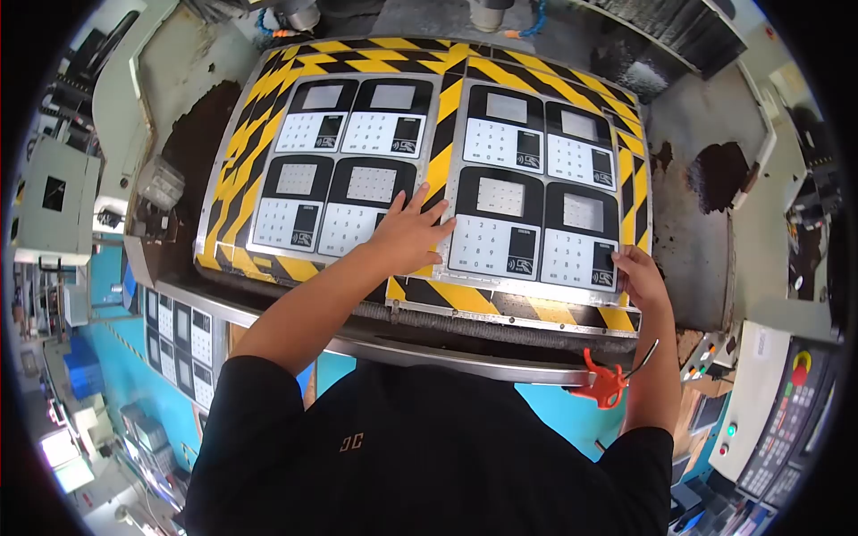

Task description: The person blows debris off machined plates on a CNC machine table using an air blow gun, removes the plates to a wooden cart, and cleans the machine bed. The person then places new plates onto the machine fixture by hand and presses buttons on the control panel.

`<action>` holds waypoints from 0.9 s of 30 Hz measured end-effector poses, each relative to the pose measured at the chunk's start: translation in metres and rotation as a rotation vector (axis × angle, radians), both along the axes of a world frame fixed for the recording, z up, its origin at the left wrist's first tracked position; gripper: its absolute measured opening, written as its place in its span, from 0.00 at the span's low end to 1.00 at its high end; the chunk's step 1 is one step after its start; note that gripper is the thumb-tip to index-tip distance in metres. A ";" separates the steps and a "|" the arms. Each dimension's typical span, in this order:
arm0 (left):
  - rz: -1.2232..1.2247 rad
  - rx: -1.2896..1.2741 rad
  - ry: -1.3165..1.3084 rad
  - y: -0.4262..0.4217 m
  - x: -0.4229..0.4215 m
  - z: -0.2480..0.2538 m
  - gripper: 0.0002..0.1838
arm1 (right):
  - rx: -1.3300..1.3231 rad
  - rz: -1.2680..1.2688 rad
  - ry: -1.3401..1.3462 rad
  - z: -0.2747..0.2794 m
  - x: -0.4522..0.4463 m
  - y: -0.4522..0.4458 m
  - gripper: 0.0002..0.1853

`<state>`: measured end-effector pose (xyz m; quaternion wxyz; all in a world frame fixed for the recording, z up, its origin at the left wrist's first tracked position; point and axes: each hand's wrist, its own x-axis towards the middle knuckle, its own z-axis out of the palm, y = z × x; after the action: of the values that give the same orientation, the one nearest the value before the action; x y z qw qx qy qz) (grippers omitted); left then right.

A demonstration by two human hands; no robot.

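Note:
My left hand (411,234) lies with its fingers spread at the middle of the work plate, between the left sheet of keypad panels (351,230) and the right sheet (481,243). My right hand (638,272) is at the right edge of the right sheet, thumb and forefinger closed on its border near the lower right panel (581,259). Its other fingers are curled and partly hidden. Each sheet carries several black and white panels with number keys and a pale window. Yellow and black striped tape (444,134) runs between and around the sheets.
An orange air gun (601,382) hangs at the front rail (447,355). Machine spindles (489,13) stand beyond the plate's far edge. A control panel (778,411) with a red button is at the lower right. More keypad panels (181,338) lie at the lower left.

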<state>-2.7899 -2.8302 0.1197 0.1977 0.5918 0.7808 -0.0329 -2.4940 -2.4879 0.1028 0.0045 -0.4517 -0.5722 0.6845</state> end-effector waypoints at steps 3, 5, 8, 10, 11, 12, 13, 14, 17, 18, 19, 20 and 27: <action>-0.011 0.009 -0.014 -0.010 0.000 -0.003 0.36 | -0.105 0.004 0.094 0.008 -0.006 -0.016 0.10; 0.018 0.024 -0.027 -0.013 0.001 -0.007 0.37 | -0.084 -0.003 0.132 -0.007 -0.003 -0.017 0.14; 0.042 0.031 -0.028 -0.016 0.001 -0.011 0.37 | -0.023 -0.015 0.159 -0.018 -0.002 -0.019 0.15; 0.047 0.030 -0.031 -0.017 0.000 -0.013 0.37 | -0.009 0.017 0.151 -0.017 -0.001 -0.018 0.15; 0.049 0.030 -0.036 -0.018 -0.001 -0.014 0.37 | 0.000 0.032 0.148 -0.017 0.001 -0.017 0.15; 0.049 0.030 -0.040 -0.017 -0.002 -0.014 0.37 | -0.004 0.014 0.166 -0.023 0.001 -0.016 0.15; 0.053 0.023 -0.042 -0.016 -0.002 -0.014 0.37 | 0.001 0.030 0.159 -0.024 0.003 -0.014 0.16; 0.059 0.016 -0.044 -0.016 -0.002 -0.013 0.37 | 0.005 0.046 0.151 -0.024 0.005 -0.012 0.16; 0.067 0.023 -0.039 -0.018 -0.001 -0.016 0.37 | 0.009 0.006 0.170 -0.027 0.003 -0.016 0.17; 0.068 0.030 -0.034 -0.019 -0.001 -0.017 0.37 | 0.009 -0.023 0.185 -0.029 0.002 -0.018 0.17; 0.072 0.025 -0.037 -0.019 -0.001 -0.016 0.37 | 0.008 -0.015 0.179 -0.028 0.001 -0.018 0.17; 0.075 0.020 -0.038 -0.019 0.000 -0.016 0.37 | 0.008 -0.008 0.174 -0.025 0.001 -0.019 0.17; 0.081 -0.046 -0.043 -0.014 -0.001 -0.006 0.37 | 0.041 0.000 0.139 -0.025 0.001 -0.018 0.16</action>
<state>-2.7909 -2.8443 0.1134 0.2292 0.5554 0.7988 -0.0300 -2.4929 -2.5064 0.0782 0.0533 -0.4030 -0.5843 0.7024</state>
